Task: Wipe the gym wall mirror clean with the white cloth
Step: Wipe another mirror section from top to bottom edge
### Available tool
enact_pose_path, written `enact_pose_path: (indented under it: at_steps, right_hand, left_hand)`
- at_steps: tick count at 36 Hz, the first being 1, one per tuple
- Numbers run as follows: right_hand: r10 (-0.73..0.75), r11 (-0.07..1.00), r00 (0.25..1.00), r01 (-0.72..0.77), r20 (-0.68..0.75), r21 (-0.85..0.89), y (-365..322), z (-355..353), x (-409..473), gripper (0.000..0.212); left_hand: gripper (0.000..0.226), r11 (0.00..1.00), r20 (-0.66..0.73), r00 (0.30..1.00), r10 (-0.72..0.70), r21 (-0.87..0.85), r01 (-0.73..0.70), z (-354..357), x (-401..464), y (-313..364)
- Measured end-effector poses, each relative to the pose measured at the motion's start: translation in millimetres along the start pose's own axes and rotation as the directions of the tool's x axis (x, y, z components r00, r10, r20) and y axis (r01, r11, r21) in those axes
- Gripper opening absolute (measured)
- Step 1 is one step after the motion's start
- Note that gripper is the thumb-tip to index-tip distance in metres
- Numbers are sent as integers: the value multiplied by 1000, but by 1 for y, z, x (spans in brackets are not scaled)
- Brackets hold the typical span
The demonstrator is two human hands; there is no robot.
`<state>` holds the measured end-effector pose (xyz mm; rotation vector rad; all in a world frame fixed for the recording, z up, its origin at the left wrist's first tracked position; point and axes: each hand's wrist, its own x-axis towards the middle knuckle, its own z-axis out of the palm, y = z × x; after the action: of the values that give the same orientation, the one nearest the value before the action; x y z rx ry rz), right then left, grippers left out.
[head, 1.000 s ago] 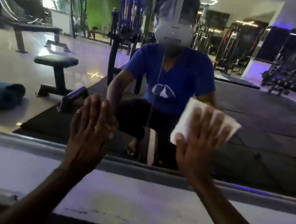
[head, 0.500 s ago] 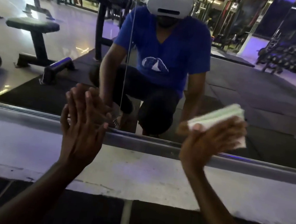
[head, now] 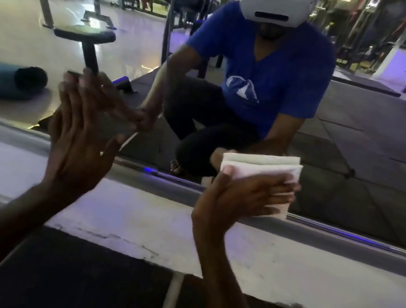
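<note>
The gym wall mirror [head: 356,151] fills the upper part of the view and reflects a crouching person in a blue shirt. My right hand [head: 240,197] presses the folded white cloth [head: 263,168] flat against the glass just above the mirror's metal bottom frame [head: 344,230]. Its fingers lie straight over the cloth. My left hand [head: 76,139] rests flat on the mirror at the left, fingers straight and pointing up, holding nothing.
Below the frame runs a white painted ledge [head: 133,217], then black rubber floor mats [head: 70,279] with a pale seam. The reflection shows a bench, a rolled blue mat, weight machines and dumbbell racks behind me.
My right hand has carried the cloth down from mid-mirror to the bottom edge, turning sideways. The view has tilted down and closer. My left hand stays flat on the glass.
</note>
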<state>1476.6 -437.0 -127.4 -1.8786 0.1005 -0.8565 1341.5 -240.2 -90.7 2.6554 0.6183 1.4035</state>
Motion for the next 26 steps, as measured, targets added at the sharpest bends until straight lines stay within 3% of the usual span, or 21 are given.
enact_pose_path:
  at_steps: [2,3,4,6,8,9,13,15,19,21,24,26]
  right_hand:
    - [-24,1000,996,23,81,15,-25,10,-18,100]
    - [-129,992,977,128,169,20,-36,16,-39,98]
    - [-277,960,923,279,267,33,-45,21,-64,97]
    - [-552,815,726,573,411,81,-50,32,-105,95]
    - [-684,683,571,721,454,121,-50,41,-121,89]
    - [-710,658,550,741,440,135,-48,44,-122,86]
    - [-711,695,628,696,315,181,-25,42,-102,79]
    - [-675,725,683,683,279,84,-11,44,-93,86]
    - [-531,815,795,574,293,-80,-40,56,-112,99]
    - [-573,780,740,625,353,-44,-64,69,-141,98]
    - [-730,592,506,804,459,54,-101,98,-190,89]
    - [-751,547,460,836,474,54,-129,111,-212,88]
  left_hand:
    - [95,994,60,997,50,97,-56,-8,6,-24]
    - [93,980,101,990,102,161,-117,-13,6,-36]
    - [92,960,147,977,152,214,-182,-20,6,-46]
    - [89,923,226,950,214,272,-273,-37,9,-60]
    - [84,889,279,930,241,320,-326,-56,15,-70]
    - [84,871,303,919,253,342,-353,-63,19,-76]
    - [87,874,304,928,215,365,-322,-78,22,-102]
    - [93,891,296,938,180,354,-283,-80,22,-117]
    - [99,865,379,905,192,369,-338,-80,15,-152]
    - [99,858,408,891,200,366,-360,-80,9,-170]
    - [93,848,401,880,254,346,-402,-81,9,-198]
    - [88,852,391,879,274,326,-410,-85,10,-219]
